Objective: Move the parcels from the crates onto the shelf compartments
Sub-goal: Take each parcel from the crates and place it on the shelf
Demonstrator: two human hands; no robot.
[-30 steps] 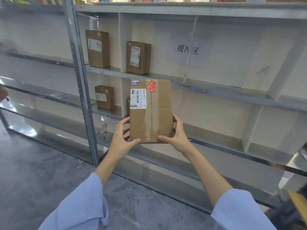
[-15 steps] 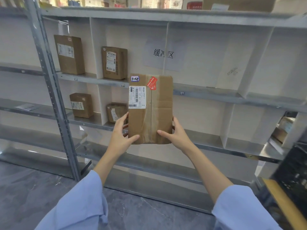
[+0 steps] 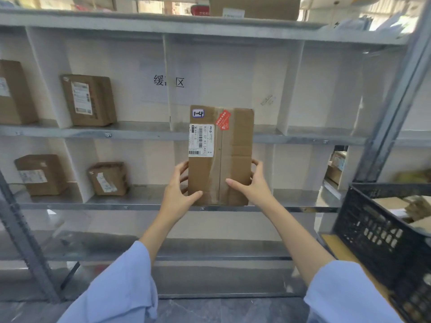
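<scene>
before the grey metal shelf [image 3: 144, 134], left hand [image 3: 178, 190] and right hand [image 3: 253, 186] grip an upright flat cardboard parcel [image 3: 229, 166].

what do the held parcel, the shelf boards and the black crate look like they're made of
The parcel looks like matte brown corrugated cardboard: it has creased panels and glossy clear tape along its seam. The shelf boards are probably galvanised steel, dull grey with soft reflections. The crate seems to be moulded black plastic, judging by its perforated wall.
</scene>
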